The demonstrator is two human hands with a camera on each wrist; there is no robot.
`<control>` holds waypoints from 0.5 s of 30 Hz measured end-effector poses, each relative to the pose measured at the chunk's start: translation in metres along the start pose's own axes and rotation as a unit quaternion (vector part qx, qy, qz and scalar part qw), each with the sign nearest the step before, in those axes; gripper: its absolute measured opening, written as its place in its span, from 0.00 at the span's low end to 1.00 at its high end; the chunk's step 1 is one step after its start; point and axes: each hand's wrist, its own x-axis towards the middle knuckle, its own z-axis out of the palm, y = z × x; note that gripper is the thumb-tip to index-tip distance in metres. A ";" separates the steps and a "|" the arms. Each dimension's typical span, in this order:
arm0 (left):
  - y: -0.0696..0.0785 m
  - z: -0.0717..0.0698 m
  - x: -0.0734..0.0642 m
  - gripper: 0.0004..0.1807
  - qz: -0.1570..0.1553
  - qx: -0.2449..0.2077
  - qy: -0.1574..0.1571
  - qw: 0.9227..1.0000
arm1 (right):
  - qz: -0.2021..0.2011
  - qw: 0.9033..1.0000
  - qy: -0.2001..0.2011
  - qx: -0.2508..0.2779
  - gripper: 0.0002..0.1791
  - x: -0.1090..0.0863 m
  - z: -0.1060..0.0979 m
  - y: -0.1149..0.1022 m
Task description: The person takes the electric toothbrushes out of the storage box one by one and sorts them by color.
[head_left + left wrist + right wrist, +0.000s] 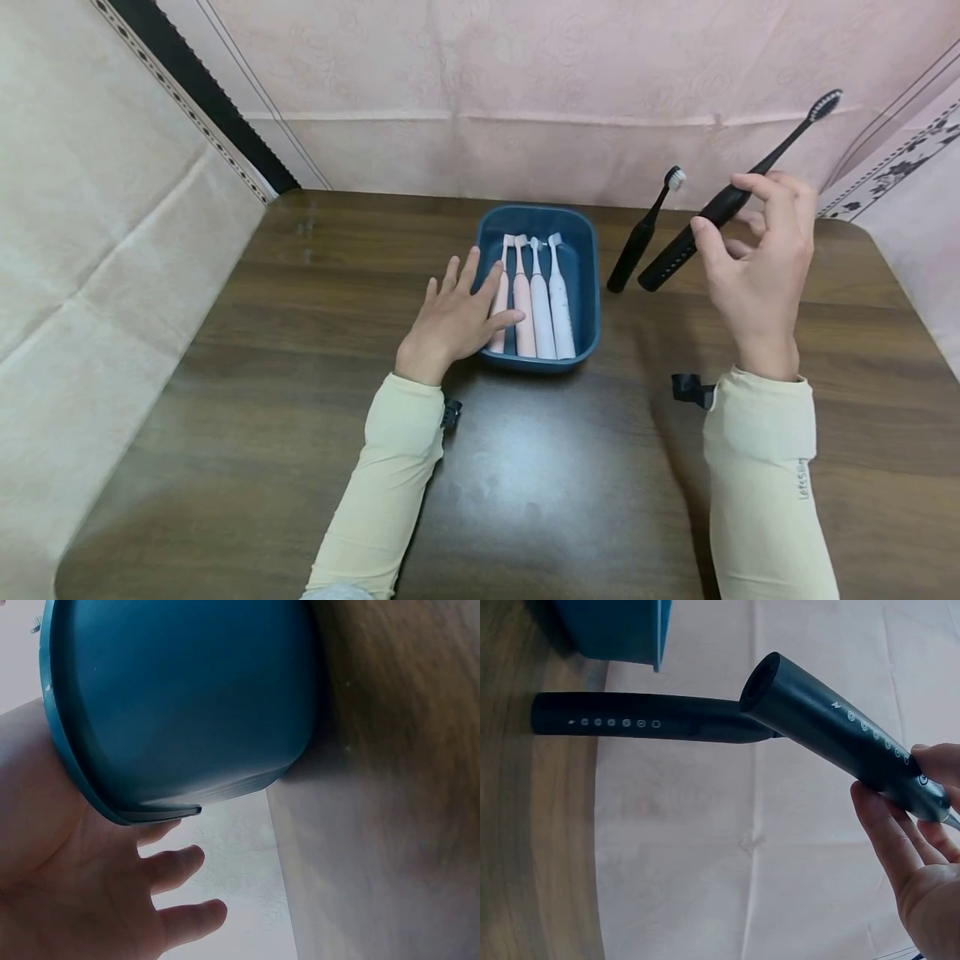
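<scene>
- Cloth backdrop of pale pink fabric (562, 58) rises behind the table; its top is cut off in the head view.
- Dark brown wood-grain table (225, 417) ends at the backdrop; its front edge runs out of frame; the widest room for moving lies left of the left hand, with a narrower stretch towards the right edge.
- Pale yellow-green fabric sleeves (390, 475) cover both forearms; both are cropped at the bottom.
- Deep blue, round-cornered plastic bin (595, 283) sits near the table's back edge; both wrist views crop it, and neither shows its contents.
- Left hand (453, 312) is at the bin's left rim, fingers straight and spread apart; its thumb is over the contents; whether the palm touches the rim, I cannot tell.
- Right hand (768, 250) pinches, between thumb and fingers, a long black electric toothbrush (696, 235); this is tilted, raised above the table, right of the bin; the right wrist view cuts off its head.
- Second black electric toothbrush (636, 247) stands upright just beside the bin, a slim gap between; its head is hidden in the right wrist view.
- Two pale pink toothbrushes (522, 304), the leftmost partly covered by the left hand, and two white toothbrushes (561, 308) lie side by side in the bin.
</scene>
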 end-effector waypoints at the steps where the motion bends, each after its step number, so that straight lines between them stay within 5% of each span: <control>1: 0.000 0.000 0.000 0.44 0.000 0.001 0.000 1.000 | -0.001 1.000 -0.001 -0.001 0.26 0.000 0.001 0.001; 15: 0.000 0.001 0.001 0.44 -0.001 -0.002 0.001 1.000 | 0.001 0.999 -0.025 -0.027 0.25 0.002 0.012 0.027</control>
